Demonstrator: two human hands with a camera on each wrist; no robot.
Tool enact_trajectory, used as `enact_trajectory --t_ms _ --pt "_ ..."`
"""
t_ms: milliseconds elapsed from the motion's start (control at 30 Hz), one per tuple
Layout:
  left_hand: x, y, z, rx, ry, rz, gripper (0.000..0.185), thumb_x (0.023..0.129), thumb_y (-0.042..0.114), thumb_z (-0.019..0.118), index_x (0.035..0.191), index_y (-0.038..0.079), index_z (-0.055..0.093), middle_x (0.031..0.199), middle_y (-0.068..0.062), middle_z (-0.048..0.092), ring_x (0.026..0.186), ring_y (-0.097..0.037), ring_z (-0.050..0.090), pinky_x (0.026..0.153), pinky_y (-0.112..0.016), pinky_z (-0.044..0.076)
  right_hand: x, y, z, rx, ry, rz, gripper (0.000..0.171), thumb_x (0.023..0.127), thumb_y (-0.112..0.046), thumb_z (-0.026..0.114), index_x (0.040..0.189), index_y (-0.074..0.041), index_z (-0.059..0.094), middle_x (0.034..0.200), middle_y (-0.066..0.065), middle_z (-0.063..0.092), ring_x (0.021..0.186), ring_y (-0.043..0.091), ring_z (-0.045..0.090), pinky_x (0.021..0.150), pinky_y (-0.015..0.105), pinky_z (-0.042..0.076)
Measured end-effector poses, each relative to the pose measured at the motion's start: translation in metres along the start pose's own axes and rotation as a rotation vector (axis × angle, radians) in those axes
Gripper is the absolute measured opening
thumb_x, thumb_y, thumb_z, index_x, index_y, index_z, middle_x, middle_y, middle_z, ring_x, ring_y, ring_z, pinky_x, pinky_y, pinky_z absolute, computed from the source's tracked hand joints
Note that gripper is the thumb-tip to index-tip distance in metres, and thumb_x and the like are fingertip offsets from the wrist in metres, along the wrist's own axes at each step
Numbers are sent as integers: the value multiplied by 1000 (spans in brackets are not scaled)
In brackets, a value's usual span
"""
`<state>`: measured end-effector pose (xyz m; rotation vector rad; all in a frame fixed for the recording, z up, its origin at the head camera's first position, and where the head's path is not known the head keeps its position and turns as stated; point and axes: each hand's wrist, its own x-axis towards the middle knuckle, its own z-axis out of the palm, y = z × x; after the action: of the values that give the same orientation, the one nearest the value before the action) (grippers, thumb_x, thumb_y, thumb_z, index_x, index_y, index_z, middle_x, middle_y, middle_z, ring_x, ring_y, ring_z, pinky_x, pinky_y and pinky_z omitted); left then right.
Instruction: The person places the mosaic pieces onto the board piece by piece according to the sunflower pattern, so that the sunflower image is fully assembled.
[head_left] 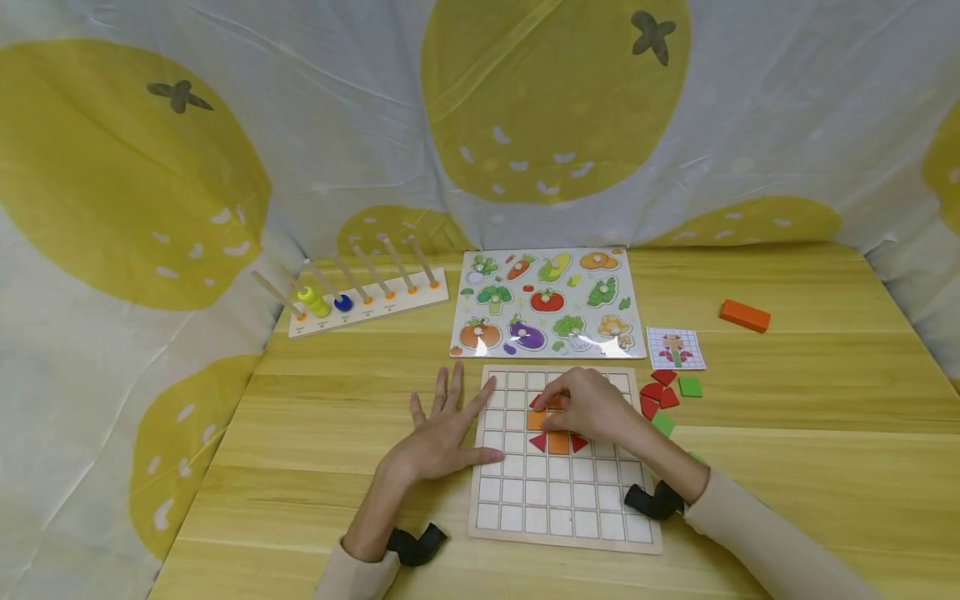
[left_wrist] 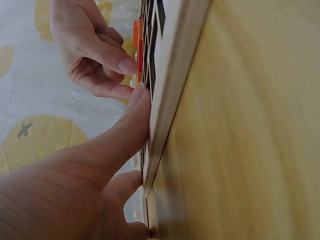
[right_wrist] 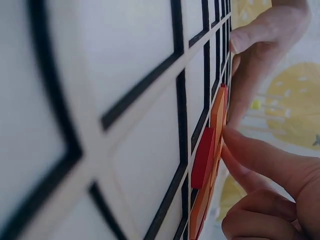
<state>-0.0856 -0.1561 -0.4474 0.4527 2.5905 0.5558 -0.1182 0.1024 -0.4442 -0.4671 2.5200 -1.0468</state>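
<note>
A wooden grid board (head_left: 566, 521) lies on the table below both hands. My left hand (head_left: 435, 442) has its fingers spread, with the thumb and a fingertip resting on the board's left edge. Over the upper middle of the grid, my right hand (head_left: 588, 404) has its thumb and index finger at an orange square tile (head_left: 536, 420), pinching it at its cell. Another orange square (head_left: 558, 443) sits lower, between a red piece (head_left: 537, 443) on its left and a second red piece (head_left: 578, 443) on its right. The right hand partly hides the tiles above these.
Right of the board lie several loose red pieces (head_left: 649, 407), a green square (head_left: 690, 387) and a pattern card (head_left: 677, 348). Behind are a vegetable puzzle (head_left: 547, 329) and a peg stand (head_left: 367, 312) with yellow and blue beads. An orange block (head_left: 745, 316) lies far right.
</note>
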Motion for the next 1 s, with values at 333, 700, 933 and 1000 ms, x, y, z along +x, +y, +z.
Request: enact_trajectory --t_ms 333,700,933,1000 --pt "0 1 0 2 -2 2 99 92 59 70 167 33 12 171 -18 -23 157 -42 -24 113 -84 -11 -1 1 0 73 -7 19 12 84 -18 87 96 -17 85 100 1 79 85 15 55 66 26 41" --pt "0 -2 2 -8 -1 11 98 92 57 71 167 31 13 171 -20 -22 157 -44 -24 112 -85 -10 -33 28 -30 134 17 -17 15 91 -22 80 104 -16 84 63 -4 48 60 11 38 53 22 26" --pt "0 -3 2 -11 3 24 99 93 57 70 168 30 12 170 -19 -24 157 -44 -25 112 -84 -12 -66 67 -67 102 59 14 18 89 -21 82 105 -11 82 63 -6 36 57 6 34 52 22 27" --pt "1 -3 2 -13 0 29 98 93 57 69 168 30 11 170 -19 -24 157 -44 -26 112 -84 -12 -74 79 -76 93 73 15 18 87 -19 83 104 -11 82 62 -7 35 57 5 34 51 22 26"
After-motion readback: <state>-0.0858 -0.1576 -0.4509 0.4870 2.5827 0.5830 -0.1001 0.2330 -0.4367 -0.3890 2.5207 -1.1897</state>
